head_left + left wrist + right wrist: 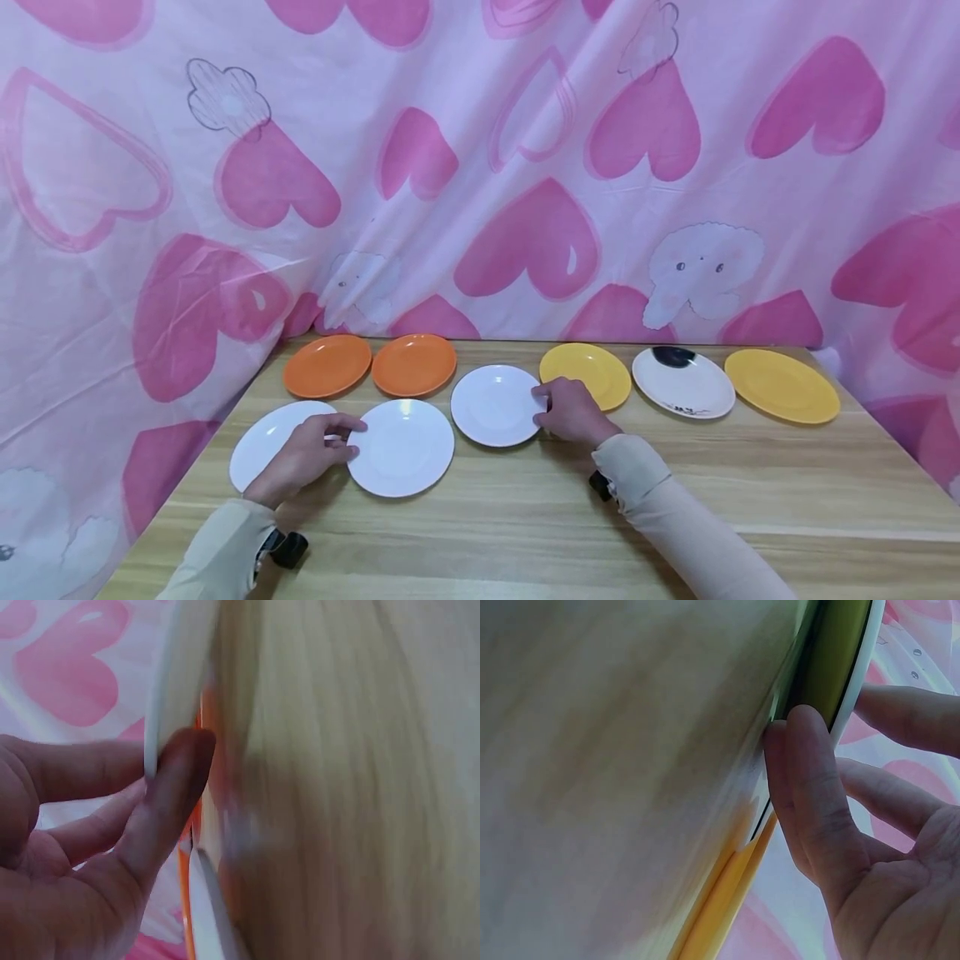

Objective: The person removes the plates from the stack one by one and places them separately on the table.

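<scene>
Between thumb and fingers, my left hand pinches the left rim of a white plate. In the left wrist view that white plate stands edge-on, its rim between the thumb and fingers. My right hand pinches the right rim of a second white plate, slightly farther back. The right wrist view has the rim of this white plate between thumb and fingers, its underside shaded. A third white plate lies on the table, partly hidden behind my left hand.
Two orange plates lie at the back left of the wooden table. Toward the back right are a yellow plate, a white plate with a black patch and another yellow plate. A pink heart-patterned cloth hangs behind.
</scene>
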Demonstrator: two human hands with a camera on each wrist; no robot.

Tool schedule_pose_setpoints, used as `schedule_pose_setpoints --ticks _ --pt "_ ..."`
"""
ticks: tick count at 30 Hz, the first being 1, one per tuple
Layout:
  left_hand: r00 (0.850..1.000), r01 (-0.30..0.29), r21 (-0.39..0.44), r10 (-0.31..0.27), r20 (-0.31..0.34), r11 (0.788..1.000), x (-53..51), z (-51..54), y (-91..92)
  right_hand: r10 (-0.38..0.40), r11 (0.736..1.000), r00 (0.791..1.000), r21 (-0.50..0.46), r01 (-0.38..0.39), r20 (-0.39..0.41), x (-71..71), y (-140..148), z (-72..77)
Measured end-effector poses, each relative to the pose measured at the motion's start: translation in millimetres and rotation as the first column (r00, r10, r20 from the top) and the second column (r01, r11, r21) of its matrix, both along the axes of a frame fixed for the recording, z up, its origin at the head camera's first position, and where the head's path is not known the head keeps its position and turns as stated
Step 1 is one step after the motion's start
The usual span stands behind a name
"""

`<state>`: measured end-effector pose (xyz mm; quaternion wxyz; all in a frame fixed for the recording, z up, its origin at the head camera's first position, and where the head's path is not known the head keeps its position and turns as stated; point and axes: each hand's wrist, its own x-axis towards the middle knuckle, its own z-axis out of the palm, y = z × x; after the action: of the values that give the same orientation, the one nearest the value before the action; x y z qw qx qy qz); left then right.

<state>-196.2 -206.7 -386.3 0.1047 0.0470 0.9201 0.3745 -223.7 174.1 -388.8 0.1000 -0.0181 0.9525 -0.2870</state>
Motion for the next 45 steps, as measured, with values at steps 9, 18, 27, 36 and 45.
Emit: schedule_pose_setpoints --ticks 9,18,27,36,45 --pt "0.995 0.006 -0.211 -0.027 -0.097 0.978 -2.5 4.6 4.9 -0.006 1.0 1.0 -0.005 0.005 -0.006 -0.2 0 0.0" --pt "0.984 0.018 -0.319 -0.073 -0.163 0.948 -0.4 7.9 15.1 0.002 1.0 1.0 0.002 -0.002 -0.007 0.7 0 -0.3" --pt "0.95 0.008 -0.454 -0.149 -0.275 0.891 0.3 12.7 25.1 0.0 1.0 1.0 0.002 0.0 -0.006 1.8 0 1.1" --pt "0.952 0.003 -0.401 -0.125 -0.278 0.916 -3.6 17.0 39.2 -0.005 1.0 1.0 -0.001 0.005 -0.009 1.8 0 1.0" --pt "0.945 0.062 -0.258 -0.14 -0.296 0.964 -10.8 15.9 60.5 -0.014 1.0 1.0 -0.003 0.014 -0.01 1.4 0 0.9"
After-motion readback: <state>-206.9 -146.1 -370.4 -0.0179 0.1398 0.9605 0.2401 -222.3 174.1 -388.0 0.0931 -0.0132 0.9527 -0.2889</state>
